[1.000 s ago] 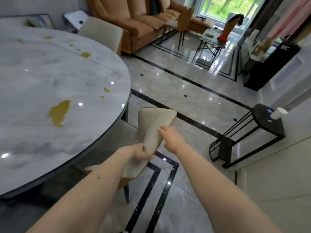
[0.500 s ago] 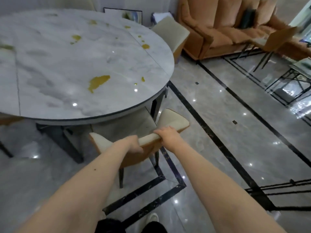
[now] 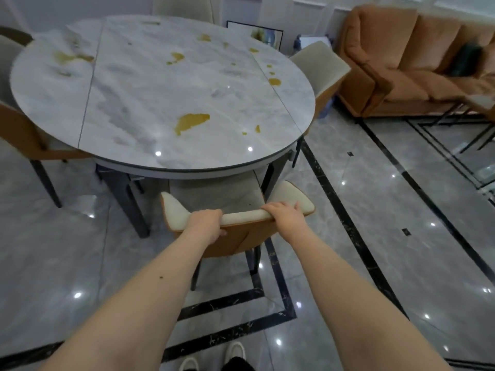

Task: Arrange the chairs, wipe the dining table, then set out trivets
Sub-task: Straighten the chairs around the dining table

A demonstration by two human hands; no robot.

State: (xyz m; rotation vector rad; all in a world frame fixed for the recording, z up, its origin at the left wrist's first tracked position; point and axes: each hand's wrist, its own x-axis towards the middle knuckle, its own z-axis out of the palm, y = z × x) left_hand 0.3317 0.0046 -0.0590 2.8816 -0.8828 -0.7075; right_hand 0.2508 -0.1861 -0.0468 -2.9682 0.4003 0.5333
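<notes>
The round grey marble-patterned surface point(image 3: 150, 97) carries yellow spills point(image 3: 190, 121). A cream-and-orange upholstered chair point(image 3: 241, 234) stands at its near edge, seat partly beneath it — left hand point(image 3: 205, 223) and right hand point(image 3: 288, 214) both curl over the backrest's top, gripping it.

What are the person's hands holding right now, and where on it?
Both hands grip the chair by the top edge of its backrest: the left hand toward its left end, the right hand toward its right.
</notes>
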